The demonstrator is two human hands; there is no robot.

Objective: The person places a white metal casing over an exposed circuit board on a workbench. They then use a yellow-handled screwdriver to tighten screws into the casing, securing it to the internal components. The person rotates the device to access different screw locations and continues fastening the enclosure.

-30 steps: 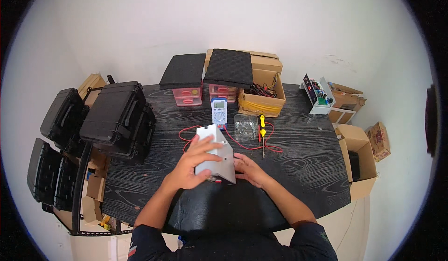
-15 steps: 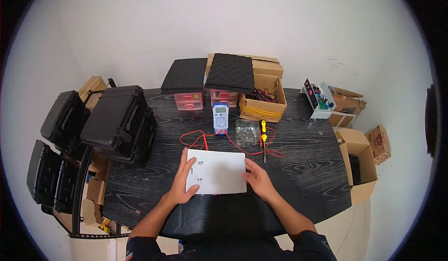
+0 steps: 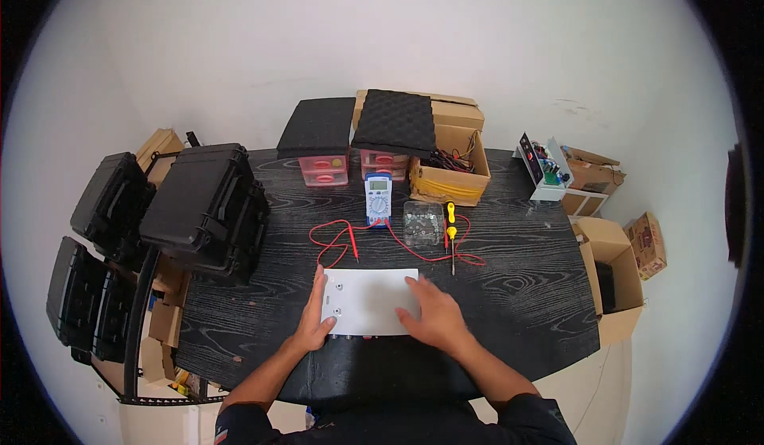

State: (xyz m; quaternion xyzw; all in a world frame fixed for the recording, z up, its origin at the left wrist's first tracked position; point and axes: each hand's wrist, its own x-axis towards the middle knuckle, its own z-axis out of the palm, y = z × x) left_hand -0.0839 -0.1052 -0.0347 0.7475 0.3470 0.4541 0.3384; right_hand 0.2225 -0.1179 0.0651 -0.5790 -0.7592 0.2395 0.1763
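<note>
A flat white metal case (image 3: 370,302) lies at the near edge of the table, in front of me. Its top has two round metal fittings and a small slot near the left side; small connectors peek out under its near edge. My left hand (image 3: 314,318) grips the left side, thumb on top and fingers along the edge. Over the right end is my right hand (image 3: 438,318), thumb and fingers spread on or just above the white surface, slightly blurred. Beyond the case stands a blue-and-white multimeter (image 3: 379,200) with red test leads (image 3: 352,240).
Right of the multimeter are a clear box of small parts (image 3: 423,224) and a yellow-handled screwdriver (image 3: 452,234). Pink drawer units (image 3: 325,173) and a cardboard box of cables (image 3: 450,182) line the back. Black hard cases (image 3: 199,202) stand left; an opened electronic unit (image 3: 544,170) sits far right.
The white case has moved slightly down toward me and looks flatter. My right hand has shifted from its right edge to over its top. My left hand keeps its hold.
</note>
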